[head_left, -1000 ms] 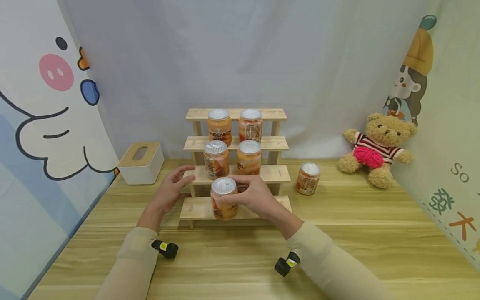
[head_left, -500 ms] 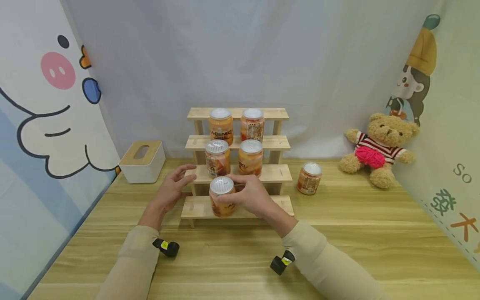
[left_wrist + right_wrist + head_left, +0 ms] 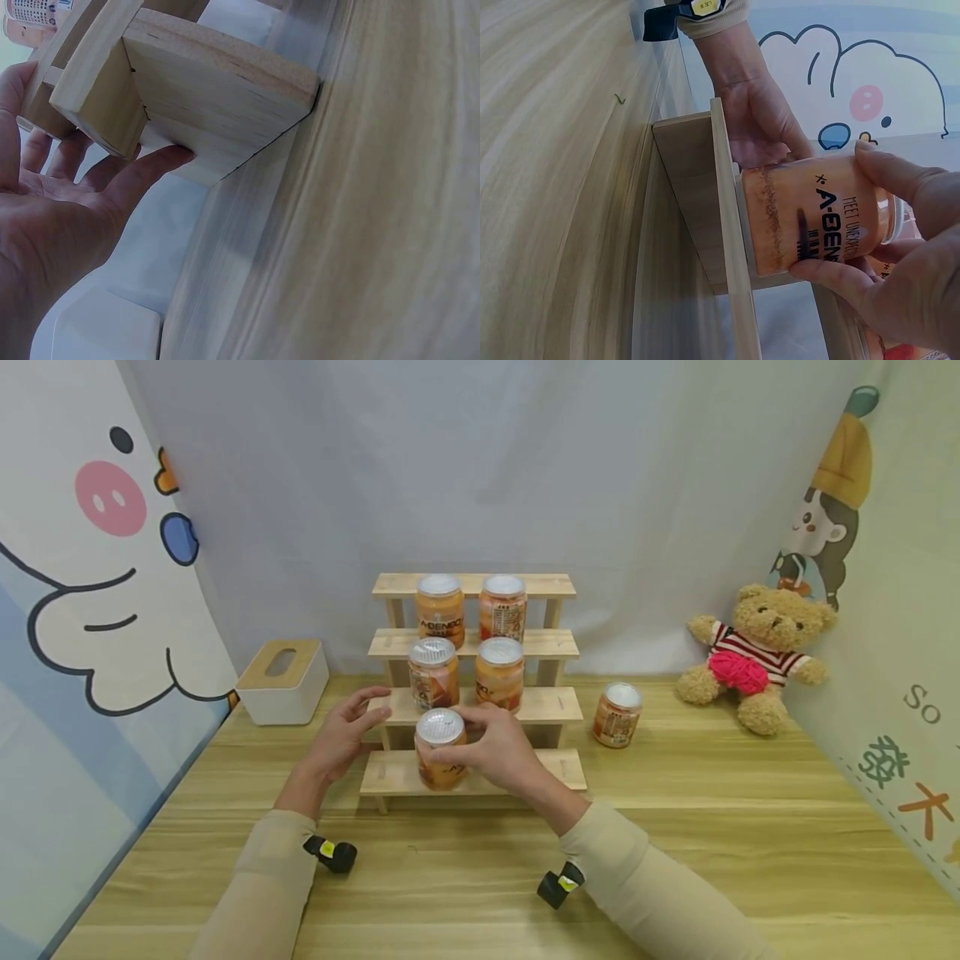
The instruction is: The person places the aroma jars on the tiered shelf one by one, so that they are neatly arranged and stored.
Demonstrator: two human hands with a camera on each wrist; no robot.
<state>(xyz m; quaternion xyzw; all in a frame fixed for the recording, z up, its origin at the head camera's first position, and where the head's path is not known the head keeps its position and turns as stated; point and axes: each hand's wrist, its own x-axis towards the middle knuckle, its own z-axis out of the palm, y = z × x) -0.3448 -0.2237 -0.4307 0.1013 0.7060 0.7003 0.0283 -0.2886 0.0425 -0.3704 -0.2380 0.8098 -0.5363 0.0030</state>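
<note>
A four-step wooden rack [image 3: 555, 768] stands on the table. My right hand [image 3: 498, 750] grips an orange can [image 3: 810, 217] with a silver lid, thumb and fingers round its sides. This can is upright on the left half of the lowest step, its base at the plank. At the rack's left end, my left hand [image 3: 337, 739] has its fingers spread; in the left wrist view a fingertip [image 3: 180, 152] touches the wooden side panel [image 3: 210, 90]. Two similar cans stand on the second step, the left can [image 3: 432, 675] and the right can [image 3: 500, 675].
Two more cans, a left one [image 3: 440, 610] and a right one [image 3: 503, 608], stand higher on the rack. Another can [image 3: 617, 717] is on the table to the right. A tissue box [image 3: 281, 685] sits at left, a teddy bear [image 3: 757, 652] at far right.
My right hand has shifted the gripped can slightly left along the lowest step. The left hand stays at the rack's left end; the other cans have not moved.
</note>
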